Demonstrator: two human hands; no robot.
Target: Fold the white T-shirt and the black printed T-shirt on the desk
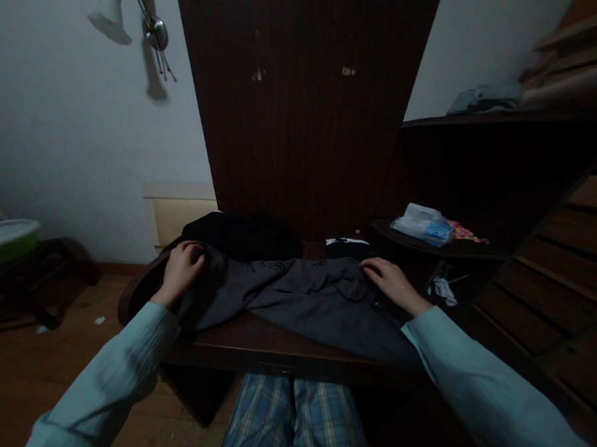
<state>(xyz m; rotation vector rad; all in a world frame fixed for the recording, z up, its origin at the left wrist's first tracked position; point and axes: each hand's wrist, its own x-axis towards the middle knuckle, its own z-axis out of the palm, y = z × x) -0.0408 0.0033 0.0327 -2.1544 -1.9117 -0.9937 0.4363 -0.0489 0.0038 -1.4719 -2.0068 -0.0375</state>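
A dark grey garment [295, 293] lies spread sideways and wrinkled over a dark wooden desk [252, 338]; its exact kind is hard to make out in the dim light. My left hand [182, 271] grips its upper left end, fingers curled and thumb close to them. At the upper right part, my right hand [388, 281] pinches the cloth with its fingertips. Behind the garment sits a heap of black cloth [248, 234], close to my left hand. A small black and white item [347, 247] lies behind, near my right hand.
A tall dark panel [304, 117] rises at the desk's back. To the right, a low shelf [457, 248] bears a plastic-wrapped pack [422, 223]. Folded cloth [485, 98] lies on the upper shelf. A wall lamp [156, 32] and a green-and-white basin [7, 241] are at left.
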